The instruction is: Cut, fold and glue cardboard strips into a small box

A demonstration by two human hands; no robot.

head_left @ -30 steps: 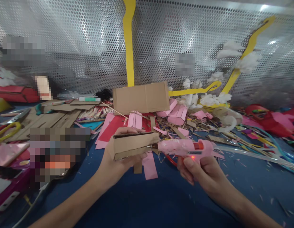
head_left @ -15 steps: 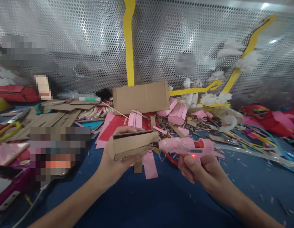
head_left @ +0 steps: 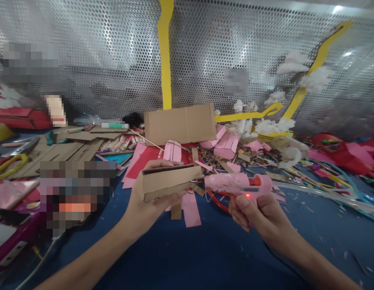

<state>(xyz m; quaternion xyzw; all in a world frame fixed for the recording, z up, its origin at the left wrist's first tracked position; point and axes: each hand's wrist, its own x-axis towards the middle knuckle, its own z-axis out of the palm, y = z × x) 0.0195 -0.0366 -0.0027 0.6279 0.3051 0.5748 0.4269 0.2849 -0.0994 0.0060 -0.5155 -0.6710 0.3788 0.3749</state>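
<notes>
My left hand (head_left: 144, 207) is closed around a small folded cardboard piece (head_left: 169, 181), held level above the blue tabletop (head_left: 205, 253). My right hand (head_left: 261, 215) grips a pink hot glue gun (head_left: 238, 183) whose red light is lit. The gun's nozzle points left and sits at the right end of the cardboard piece, close to or touching it. A larger cardboard box (head_left: 180, 123) stands upright behind both hands.
Pink paper strips (head_left: 190, 209), red paper and cardboard scraps litter the table. Flat cardboard sheets (head_left: 63, 149) lie at left, white cotton tufts (head_left: 270, 125) and yellow strips at back right. A perforated metal wall (head_left: 99, 60) closes the back. Red and pink craft items (head_left: 341, 153) sit far right.
The glue gun and my right hand have shifted slightly right and up. The cardboard piece in my left hand has barely moved.
</notes>
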